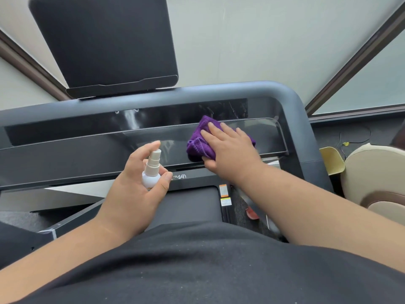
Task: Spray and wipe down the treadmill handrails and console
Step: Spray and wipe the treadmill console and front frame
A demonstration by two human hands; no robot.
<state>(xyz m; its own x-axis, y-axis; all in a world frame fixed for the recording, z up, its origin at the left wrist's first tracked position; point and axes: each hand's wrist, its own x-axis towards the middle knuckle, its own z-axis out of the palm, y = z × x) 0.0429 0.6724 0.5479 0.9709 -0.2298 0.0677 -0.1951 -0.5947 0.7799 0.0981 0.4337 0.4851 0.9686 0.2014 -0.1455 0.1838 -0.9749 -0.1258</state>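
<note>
The dark grey treadmill console (87,148) runs across the middle of the head view, with a glossy black strip along its top. A grey handrail frame (291,99) curves around its right end. My right hand (230,150) lies flat on a crumpled purple cloth (198,143), pressing it against the console's right half. My left hand (140,185) holds a small white spray bottle (151,171) upright just in front of the console's lower edge, index finger curled over the nozzle. Wet streaks show on the glossy strip.
A black screen (105,44) stands tilted above the console at the upper left. The treadmill belt (188,205) lies below, with warning stickers (224,195) at its right edge. Beige chairs (372,178) stand to the right, frosted windows behind.
</note>
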